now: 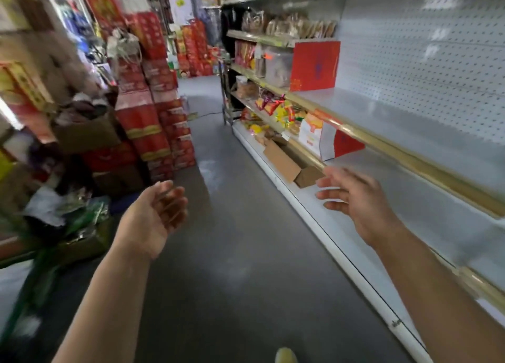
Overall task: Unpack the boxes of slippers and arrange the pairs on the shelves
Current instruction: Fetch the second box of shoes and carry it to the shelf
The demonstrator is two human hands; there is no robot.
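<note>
Left hand (153, 215): palm up over the aisle floor (246, 253), fingers loosely curled, grip holding nothing. Right hand (355, 198): raised beside the shelves (382, 111), fingers spread, grip holding nothing, touching no shelf. Open cardboard box (289, 163): on the lowest shelf, just beyond the right hand; contents not discernible. No slippers identifiable. Stacked red cartons (153, 111): left of the aisle, blurred.

Left hand (153, 215) palm up, fingers loosely curled, right hand (355, 201) outstretched, fingers relaxed, both holding nothing
</note>
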